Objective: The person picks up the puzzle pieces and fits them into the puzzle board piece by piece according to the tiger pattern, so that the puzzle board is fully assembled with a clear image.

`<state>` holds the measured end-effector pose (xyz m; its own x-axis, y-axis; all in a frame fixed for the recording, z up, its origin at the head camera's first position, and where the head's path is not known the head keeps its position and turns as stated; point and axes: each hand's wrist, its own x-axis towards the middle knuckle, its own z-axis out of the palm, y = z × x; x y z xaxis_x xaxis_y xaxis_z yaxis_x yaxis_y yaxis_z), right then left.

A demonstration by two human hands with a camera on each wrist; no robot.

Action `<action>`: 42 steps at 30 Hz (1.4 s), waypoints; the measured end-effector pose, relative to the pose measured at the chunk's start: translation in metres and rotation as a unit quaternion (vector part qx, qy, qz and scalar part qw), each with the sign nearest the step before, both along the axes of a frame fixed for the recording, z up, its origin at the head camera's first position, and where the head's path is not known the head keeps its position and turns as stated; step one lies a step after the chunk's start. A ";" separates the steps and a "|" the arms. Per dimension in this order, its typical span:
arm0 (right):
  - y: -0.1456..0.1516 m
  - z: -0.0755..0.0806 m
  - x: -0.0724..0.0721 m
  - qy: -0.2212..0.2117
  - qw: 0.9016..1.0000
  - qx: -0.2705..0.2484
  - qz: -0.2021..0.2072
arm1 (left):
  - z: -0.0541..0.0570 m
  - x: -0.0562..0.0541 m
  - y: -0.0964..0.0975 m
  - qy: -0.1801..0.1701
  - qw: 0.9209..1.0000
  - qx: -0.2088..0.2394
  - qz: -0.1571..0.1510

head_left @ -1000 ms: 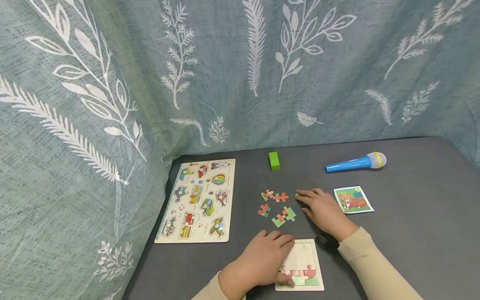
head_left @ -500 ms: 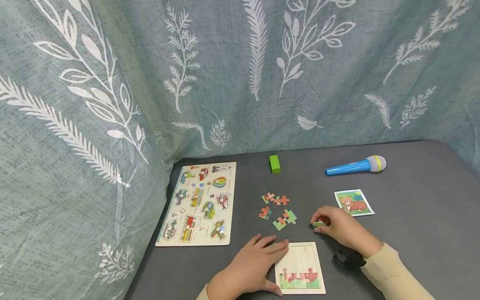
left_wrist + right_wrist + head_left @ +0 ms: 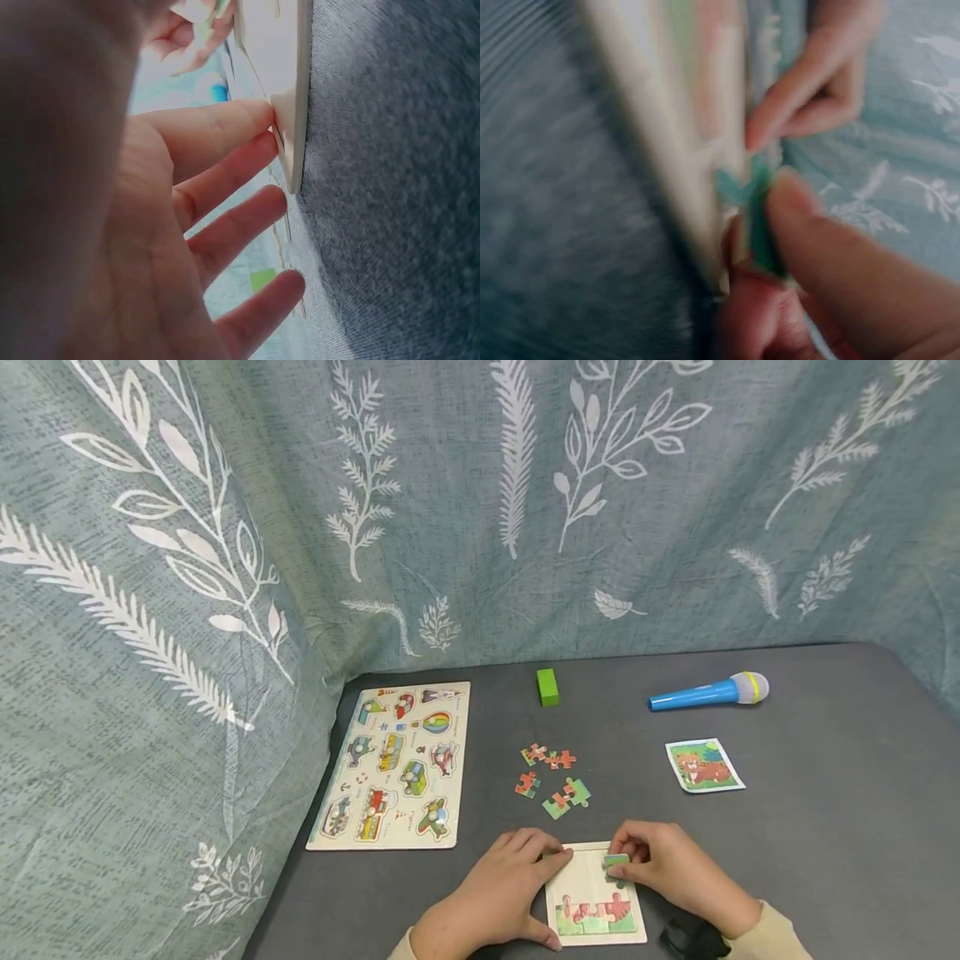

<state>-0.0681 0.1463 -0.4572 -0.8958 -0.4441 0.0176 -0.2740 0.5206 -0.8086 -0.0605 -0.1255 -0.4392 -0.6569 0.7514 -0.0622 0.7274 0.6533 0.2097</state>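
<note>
My right hand (image 3: 678,872) pinches a green jigsaw piece (image 3: 617,861) between thumb and fingers over the upper right corner of the wooden puzzle tray (image 3: 581,872). In the right wrist view the green piece (image 3: 763,232) is blurred, close to the tray's edge. A row of fitted pieces (image 3: 596,920), red above green, lies along the tray's bottom. My left hand (image 3: 501,889) rests at the tray's left side, thumb near the lower corner. The left wrist view shows the fingers (image 3: 225,127) stretched out, with fingertips at the tray's rim.
Several loose jigsaw pieces (image 3: 557,807) lie beyond the tray. A tiger picture card (image 3: 703,766) is at the right, with a blue toy microphone (image 3: 697,695) behind it. A green block (image 3: 548,687) stands at the back, and a vehicle peg board (image 3: 420,814) lies left.
My right hand picked up the green piece beyond the tray, drew it back to the right, then brought it over the tray's upper right corner. The left hand shifted slightly along the tray's left side.
</note>
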 end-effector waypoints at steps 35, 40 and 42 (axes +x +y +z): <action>-0.021 0.002 0.037 0.199 0.939 0.277 -0.049 | 0.000 -0.002 -0.001 -0.003 1.000 -0.008 -0.018; -0.013 0.000 0.029 0.208 0.953 0.216 -0.049 | -0.001 -0.001 -0.002 -0.009 1.000 -0.002 -0.015; -0.012 -0.001 0.027 0.214 0.954 0.206 -0.039 | -0.001 -0.001 -0.003 -0.011 1.000 -0.001 -0.013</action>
